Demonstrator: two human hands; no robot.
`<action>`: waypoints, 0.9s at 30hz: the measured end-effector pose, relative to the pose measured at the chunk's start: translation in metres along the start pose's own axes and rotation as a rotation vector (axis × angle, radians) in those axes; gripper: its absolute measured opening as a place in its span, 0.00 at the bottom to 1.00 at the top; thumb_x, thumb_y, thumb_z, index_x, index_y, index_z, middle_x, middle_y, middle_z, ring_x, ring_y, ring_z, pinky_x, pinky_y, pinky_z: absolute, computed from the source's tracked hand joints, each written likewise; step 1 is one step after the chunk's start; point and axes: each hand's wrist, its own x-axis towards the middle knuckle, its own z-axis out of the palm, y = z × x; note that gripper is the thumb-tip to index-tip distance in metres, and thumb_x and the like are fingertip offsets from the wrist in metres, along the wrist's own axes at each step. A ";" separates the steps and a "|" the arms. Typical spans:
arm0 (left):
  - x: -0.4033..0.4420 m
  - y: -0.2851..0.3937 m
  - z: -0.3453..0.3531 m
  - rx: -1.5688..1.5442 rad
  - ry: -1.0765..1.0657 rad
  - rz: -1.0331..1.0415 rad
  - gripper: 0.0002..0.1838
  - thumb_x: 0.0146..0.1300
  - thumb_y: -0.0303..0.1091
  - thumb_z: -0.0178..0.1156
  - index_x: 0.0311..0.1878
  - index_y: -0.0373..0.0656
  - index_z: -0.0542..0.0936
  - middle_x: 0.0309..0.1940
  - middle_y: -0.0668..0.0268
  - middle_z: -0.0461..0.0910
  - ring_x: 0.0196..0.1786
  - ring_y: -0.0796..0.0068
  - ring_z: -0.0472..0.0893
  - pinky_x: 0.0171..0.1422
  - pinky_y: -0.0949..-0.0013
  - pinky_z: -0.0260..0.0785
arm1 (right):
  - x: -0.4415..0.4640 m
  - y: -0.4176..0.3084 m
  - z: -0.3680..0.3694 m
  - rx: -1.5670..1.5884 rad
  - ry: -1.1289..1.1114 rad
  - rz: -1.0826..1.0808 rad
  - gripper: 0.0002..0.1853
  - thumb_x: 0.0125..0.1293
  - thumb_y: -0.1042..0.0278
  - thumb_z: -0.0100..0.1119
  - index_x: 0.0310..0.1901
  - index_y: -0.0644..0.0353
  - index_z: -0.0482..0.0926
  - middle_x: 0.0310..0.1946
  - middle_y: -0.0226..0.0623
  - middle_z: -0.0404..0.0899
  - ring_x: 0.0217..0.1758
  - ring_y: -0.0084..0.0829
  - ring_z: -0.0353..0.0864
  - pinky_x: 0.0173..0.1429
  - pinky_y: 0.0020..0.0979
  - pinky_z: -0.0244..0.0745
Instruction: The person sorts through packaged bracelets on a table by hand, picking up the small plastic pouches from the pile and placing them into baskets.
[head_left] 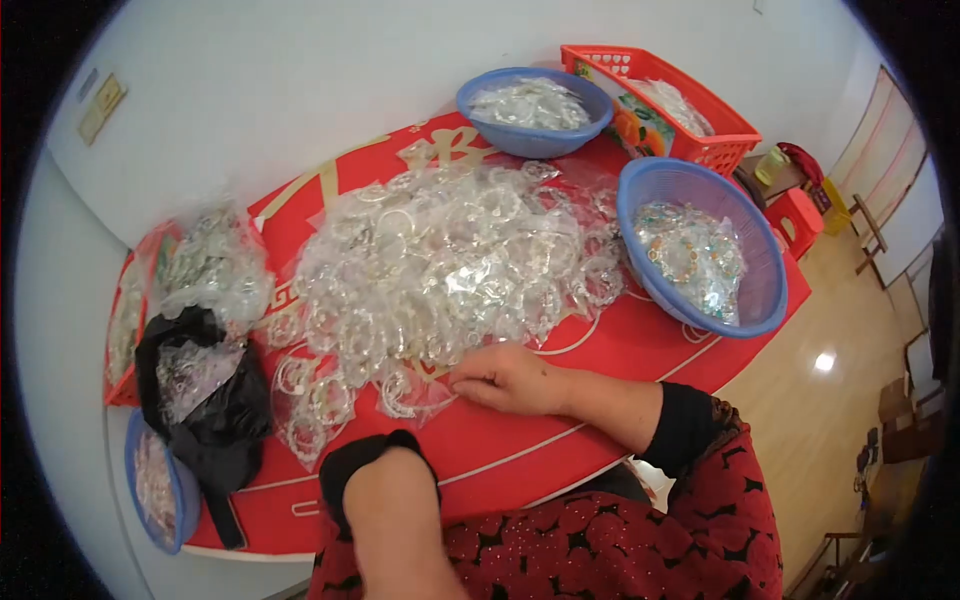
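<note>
My right hand (pixel 512 378) rests on the red tabletop at the near edge of a large pile of small clear plastic bags (pixel 450 260). Its fingers are curled together, and what they hold, if anything, is hidden. Just left of the fingertips lies a clear bag with a pale ring-shaped piece, like a bracelet (pixel 405 392). More bags with similar beaded rings (pixel 312 405) lie further left. Of my left arm only the forearm (pixel 395 515) and black cuff show; the hand is out of the frame at the bottom.
Blue baskets (pixel 770 270) filled with bagged pieces stand at the right, back and lower left. A red basket (pixel 725 150) is at the back right. At left are a black plastic bag (pixel 215 430) and a large clear bag (pixel 215 265). A wall borders the table's back.
</note>
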 end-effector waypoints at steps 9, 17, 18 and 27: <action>-0.060 0.034 0.046 0.178 -0.381 0.080 0.25 0.47 0.45 0.52 0.49 0.45 0.69 0.52 0.63 0.64 0.54 0.63 0.63 0.58 0.57 0.55 | 0.000 -0.009 -0.021 0.038 0.356 -0.086 0.05 0.54 0.72 0.53 0.31 0.63 0.75 0.25 0.44 0.75 0.27 0.39 0.76 0.32 0.31 0.69; -0.141 -0.014 0.039 0.042 -1.304 -0.572 0.05 0.43 0.37 0.50 0.20 0.48 0.68 0.22 0.69 0.65 0.25 0.71 0.66 0.25 0.71 0.56 | 0.007 0.012 -0.035 0.110 0.791 -0.024 0.05 0.56 0.72 0.54 0.32 0.64 0.76 0.20 0.28 0.73 0.21 0.18 0.69 0.26 0.22 0.65; -0.147 -0.030 0.024 0.172 -1.219 -0.537 0.06 0.39 0.35 0.53 0.23 0.47 0.70 0.22 0.68 0.67 0.25 0.69 0.68 0.27 0.65 0.56 | 0.006 0.015 -0.044 -0.268 0.869 -0.093 0.05 0.56 0.71 0.53 0.31 0.63 0.75 0.19 0.30 0.73 0.20 0.20 0.68 0.25 0.22 0.64; -0.222 -0.132 -0.093 0.849 -1.395 -1.036 0.15 0.48 0.24 0.49 0.41 0.49 0.75 0.38 0.61 0.75 0.46 0.60 0.70 0.48 0.61 0.62 | 0.007 0.032 -0.078 0.661 1.143 0.133 0.07 0.59 0.66 0.51 0.29 0.60 0.73 0.19 0.25 0.71 0.19 0.14 0.64 0.24 0.18 0.59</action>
